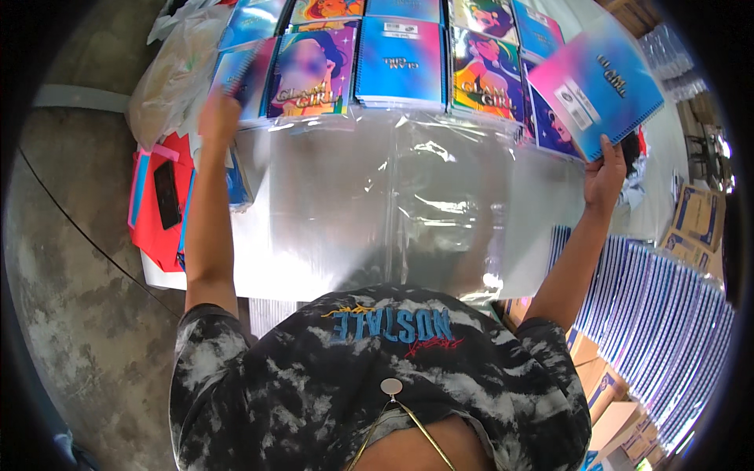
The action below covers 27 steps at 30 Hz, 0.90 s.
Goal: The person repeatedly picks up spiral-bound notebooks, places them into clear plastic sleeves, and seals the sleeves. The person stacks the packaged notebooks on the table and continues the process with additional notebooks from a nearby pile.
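My right hand (605,174) grips a spiral notebook (601,86) by its lower corner. Its pink and blue cover is tilted, raised over the right end of the notebook rows. My left hand (220,116) is smeared by motion at the left end of the rows, against a blue and pink spiral notebook (255,82); whether its fingers grip it is unclear. Between my hands lie stacks of spiral notebooks, among them a purple one with a drawn figure (312,74), a blue one (400,63) and another illustrated one (485,78).
A clear plastic sheet (448,188) covers part of the white table (314,259) before me. On the left are a plastic bag (173,86), a red wrapper (161,239) and a black phone (166,195). Long notebook stacks (652,322) and cardboard boxes (699,216) stand at right.
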Tool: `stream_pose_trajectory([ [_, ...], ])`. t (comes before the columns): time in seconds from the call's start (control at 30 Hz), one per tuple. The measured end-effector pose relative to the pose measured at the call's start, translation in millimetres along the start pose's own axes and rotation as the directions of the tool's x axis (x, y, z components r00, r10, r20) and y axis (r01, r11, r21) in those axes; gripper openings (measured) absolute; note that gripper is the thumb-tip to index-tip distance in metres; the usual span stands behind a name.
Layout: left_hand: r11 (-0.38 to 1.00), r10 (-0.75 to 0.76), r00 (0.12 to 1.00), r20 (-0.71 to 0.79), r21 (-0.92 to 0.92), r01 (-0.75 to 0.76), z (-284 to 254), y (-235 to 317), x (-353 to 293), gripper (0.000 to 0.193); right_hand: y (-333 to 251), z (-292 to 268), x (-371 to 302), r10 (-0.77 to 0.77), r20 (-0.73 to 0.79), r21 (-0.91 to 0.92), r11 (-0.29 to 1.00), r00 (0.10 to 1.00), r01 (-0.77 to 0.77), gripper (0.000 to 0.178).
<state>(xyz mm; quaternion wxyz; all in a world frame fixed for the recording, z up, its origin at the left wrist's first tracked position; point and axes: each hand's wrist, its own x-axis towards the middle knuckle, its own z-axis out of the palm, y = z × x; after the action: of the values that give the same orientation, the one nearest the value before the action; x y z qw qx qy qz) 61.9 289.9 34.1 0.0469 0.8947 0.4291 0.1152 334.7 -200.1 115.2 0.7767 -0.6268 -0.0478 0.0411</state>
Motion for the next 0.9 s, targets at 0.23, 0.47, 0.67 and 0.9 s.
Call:
stream_pose_trajectory([
  [0.23, 0.486, -0.191, 0.965, 0.181, -0.836, 0.253, -100.4, 77.5, -137.2, 0.022, 78.1, 24.6, -175.7, 0.519, 0.285, -0.186, 0.855, 0.806, -0.485, 0.022],
  [0.47, 0.965, -0.011, 0.965, 0.264, -0.252, 0.080, 15.8, 76.6, -265.8, 0.032, 100.4, 46.2, -151.6, 0.432, 0.247, -0.949, 0.288, 0.867, 0.127, 0.036],
  [0.67, 0.950, 0.102, 0.952, -0.289, -0.256, -0.179, 9.0, 94.2, -76.3, 0.062, 126.8, 118.7, 21.4, -0.107, 0.265, -0.905, 0.316, 0.958, 0.286, 0.051],
  [0.9, 0.974, -0.213, 0.965, 0.151, -0.045, 0.222, 28.4, 99.2, 7.4, 0.085, 136.1, 164.1, 73.7, 0.467, 0.287, -0.945, -0.004, 0.836, 0.327, 0.061],
])
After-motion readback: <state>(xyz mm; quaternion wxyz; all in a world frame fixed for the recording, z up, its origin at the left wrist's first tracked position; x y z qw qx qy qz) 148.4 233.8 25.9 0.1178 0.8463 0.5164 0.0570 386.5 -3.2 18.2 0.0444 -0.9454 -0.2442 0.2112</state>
